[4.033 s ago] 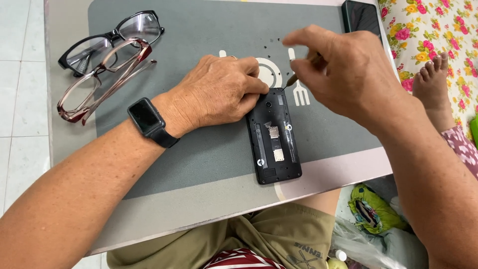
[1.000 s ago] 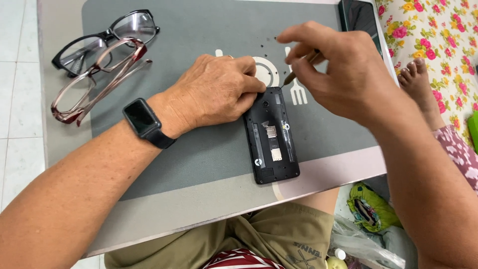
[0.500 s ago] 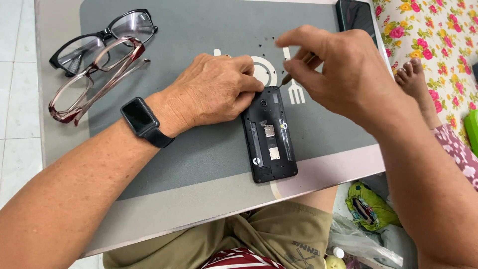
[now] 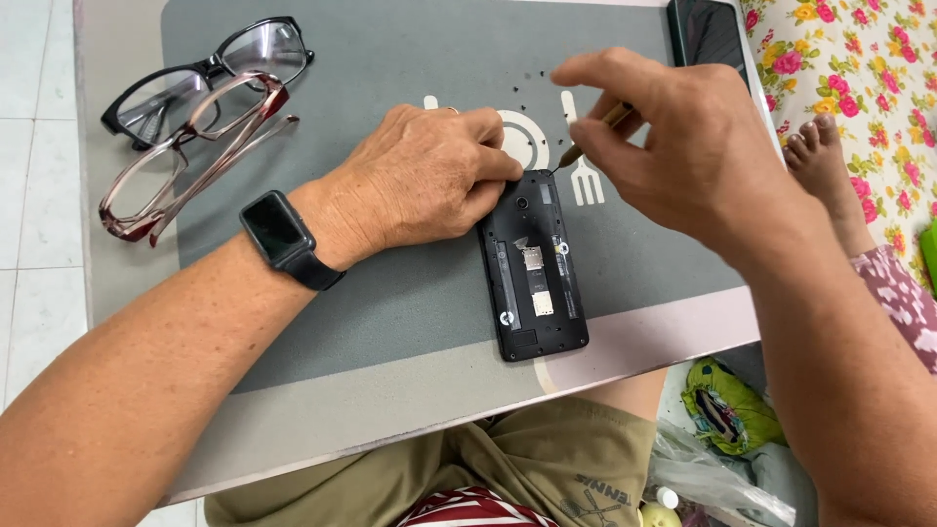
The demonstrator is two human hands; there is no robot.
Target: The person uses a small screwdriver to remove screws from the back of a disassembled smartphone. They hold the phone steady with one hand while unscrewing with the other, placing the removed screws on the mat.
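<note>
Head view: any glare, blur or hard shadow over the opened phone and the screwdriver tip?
Head view: soft, even light; the opened phone is sharp, with no glare on it; the screwdriver in the right hand is thin but readable; only faint shadow under the left hand; pale reflections on the black glasses.

You have bare grey mat (image 4: 390, 312) left of and below the opened phone (image 4: 532, 268). The two pairs of glasses (image 4: 195, 117) block the counter's (image 4: 312, 429) far-left corner, tiny screws (image 4: 532, 93) dot the mat beyond the phone, and a second phone (image 4: 708, 34) crowds the far-right edge.
</note>
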